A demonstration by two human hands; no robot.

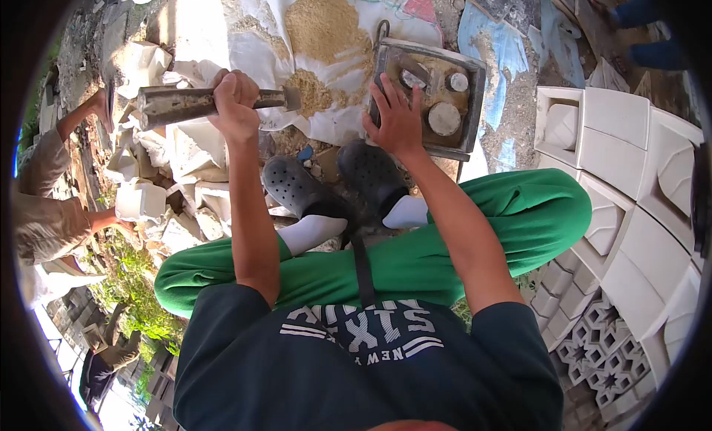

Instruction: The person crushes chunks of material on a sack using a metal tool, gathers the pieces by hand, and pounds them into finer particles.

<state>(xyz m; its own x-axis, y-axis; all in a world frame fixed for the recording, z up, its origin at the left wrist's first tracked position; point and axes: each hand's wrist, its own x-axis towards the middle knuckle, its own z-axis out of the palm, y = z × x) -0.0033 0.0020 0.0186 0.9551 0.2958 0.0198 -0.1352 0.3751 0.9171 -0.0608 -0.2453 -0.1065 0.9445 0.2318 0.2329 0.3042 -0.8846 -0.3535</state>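
Note:
My left hand (pixel 236 105) is closed around the middle of a thick, worn, club-like tool (pixel 170 106), held sideways above broken pale blocks. Its wide end points left and a narrower end shows at the right. With fingers spread, my right hand (pixel 398 118) rests on the left side of a square metal mould (pixel 475 97), near its rim. Inside the mould are two round pale pieces (pixel 445 119) and a greyish lump (pixel 413 77) sitting in brownish material. My fingertips are close to that lump; whether they touch it I cannot tell.
Sand (pixel 322 27) lies on white sacking (pixel 252 42) ahead. Broken pale pieces (pixel 196 149) pile up at the left, near another person's arm and leg (pixel 52 186). Stacked moulded blocks (pixel 615 127) and patterned vent blocks (pixel 601 349) stand at the right. Another person's blue-clad legs (pixel 645 31) show top right.

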